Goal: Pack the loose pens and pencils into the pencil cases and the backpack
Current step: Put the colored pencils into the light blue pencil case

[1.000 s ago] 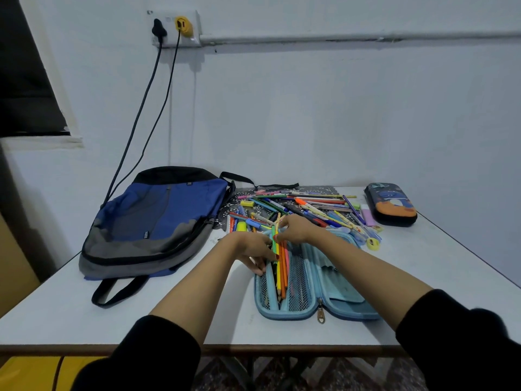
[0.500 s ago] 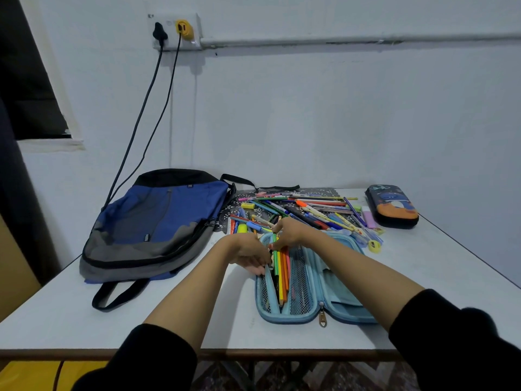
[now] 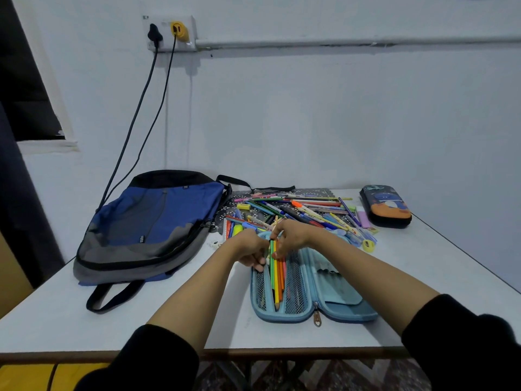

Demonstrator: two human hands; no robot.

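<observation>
Two hands meet over the open blue pencil case (image 3: 338,306) on the worktop (image 3: 84,320). The right hand (image 3: 293,238) pinches the pencils (image 3: 277,277) in its grip near their tops; their tips lie in the mesh half. The left hand (image 3: 251,252) curls beside that grip, its hold unclear. Loose pens (image 3: 304,210) lie just beyond the grip, the backpack (image 3: 152,221) left of it.

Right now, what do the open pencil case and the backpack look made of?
Pencil case: likely a stiff moulded shell, matte blue, with see-through mesh pockets inside. Backpack: soft woven cloth, probably nylon, faint sheen; it sags flat and creases.
</observation>
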